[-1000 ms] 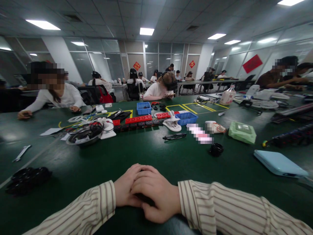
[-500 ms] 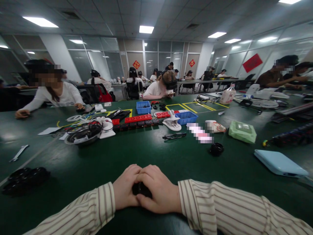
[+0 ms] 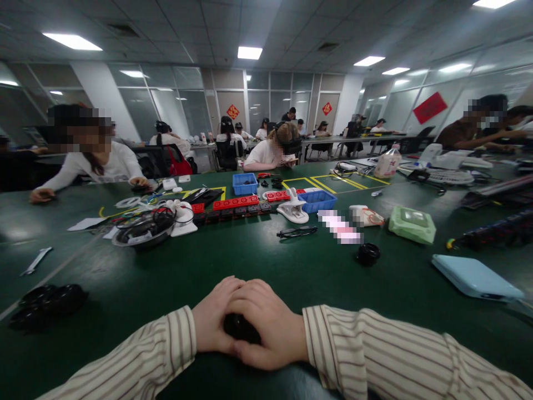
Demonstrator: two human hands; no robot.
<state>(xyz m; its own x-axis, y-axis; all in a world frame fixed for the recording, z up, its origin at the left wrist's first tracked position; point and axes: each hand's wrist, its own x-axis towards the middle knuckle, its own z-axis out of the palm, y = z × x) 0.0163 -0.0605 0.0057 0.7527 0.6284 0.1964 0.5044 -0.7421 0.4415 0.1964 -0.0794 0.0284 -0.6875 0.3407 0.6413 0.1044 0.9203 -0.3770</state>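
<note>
Close in front of me, both hands are wrapped round a shiny black rounded part (image 3: 242,328); only its middle shows in the gap between them. My left hand (image 3: 214,319) curls about its left side. My right hand (image 3: 270,328) covers the top and right side, its fingers overlapping those of the left and its thumb along the near side. Most of the part is hidden, so its exact kind cannot be made out. A round, hollow black piece (image 3: 368,254) stands on the green table (image 3: 200,266) beyond my right hand. Several glossy black pieces (image 3: 50,305) lie together at the left.
Beyond my hands lie black glasses (image 3: 297,233), a white clip base (image 3: 292,208), red and black socket strips (image 3: 235,204) and blue bins (image 3: 316,200). A metal bowl of cables (image 3: 144,230) and a wrench (image 3: 36,261) are left; a light-blue case (image 3: 474,276) and green wipes pack (image 3: 412,224) right.
My right hand's thumb and fingers have parted slightly, showing more of the black part. Both hands stay clasped round it in nearly the same place.
</note>
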